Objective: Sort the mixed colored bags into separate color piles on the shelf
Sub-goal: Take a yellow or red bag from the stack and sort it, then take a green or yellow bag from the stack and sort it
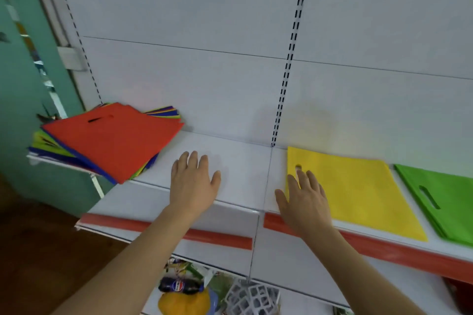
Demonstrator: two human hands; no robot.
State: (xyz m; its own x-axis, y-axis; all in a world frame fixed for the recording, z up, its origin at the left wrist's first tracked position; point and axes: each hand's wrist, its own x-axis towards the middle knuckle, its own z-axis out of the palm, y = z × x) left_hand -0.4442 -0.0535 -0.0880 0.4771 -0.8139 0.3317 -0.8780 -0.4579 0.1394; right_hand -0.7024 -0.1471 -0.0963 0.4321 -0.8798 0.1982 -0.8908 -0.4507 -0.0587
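Note:
A mixed stack of flat coloured bags lies at the left end of the white shelf, with a red bag on top and blue, yellow and green edges showing beneath. A yellow bag lies flat to the right of the shelf's seam, and a green bag lies beside it at the right edge. My left hand hovers flat and empty over the bare shelf between the stack and the seam. My right hand is spread, its fingers over the yellow bag's left edge near the handle slot.
An orange-red price strip runs along the shelf's front edge. White back panels with slotted uprights rise behind. Below the shelf are a soda bottle, a yellow packet and a grey lattice item. A teal wall stands at the left.

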